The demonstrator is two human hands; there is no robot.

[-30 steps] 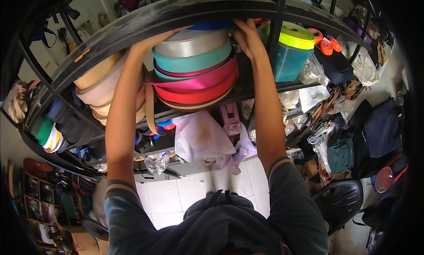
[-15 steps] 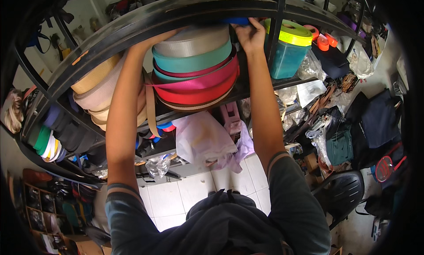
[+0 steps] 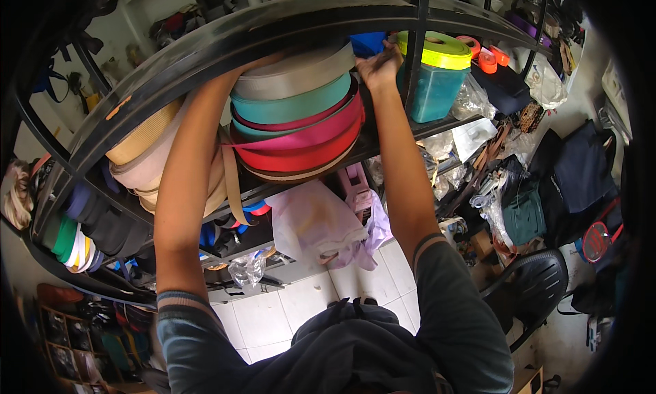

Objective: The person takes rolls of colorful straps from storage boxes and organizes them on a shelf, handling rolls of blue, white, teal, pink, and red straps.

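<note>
A stack of webbing rolls (image 3: 301, 110), grey at the top, then teal, magenta and red, stands on a black metal shelf between my forearms. My left hand (image 3: 263, 58) reaches in at the left of the grey roll (image 3: 297, 75); the upper shelf rail hides its fingers. At the right of the stack, my right hand (image 3: 380, 67) is turned palm up with fingers curled against a bright blue thing (image 3: 367, 44). Only part of that blue thing shows below the rail, so its kind is unclear.
Beige rolls (image 3: 143, 145) sit left of the stack. A teal tub (image 3: 439, 92) with a neon yellow roll (image 3: 437, 50) on it stands behind a black post (image 3: 412, 73). The upper rail (image 3: 273, 33) crosses above my hands. Plastic bags (image 3: 318, 220) hang below; a black chair (image 3: 533, 285) stands right.
More of the blue thing shows below the rail, and my right hand has turned and come slightly lower beside it. My left hand has gone further out of sight behind the rail.
</note>
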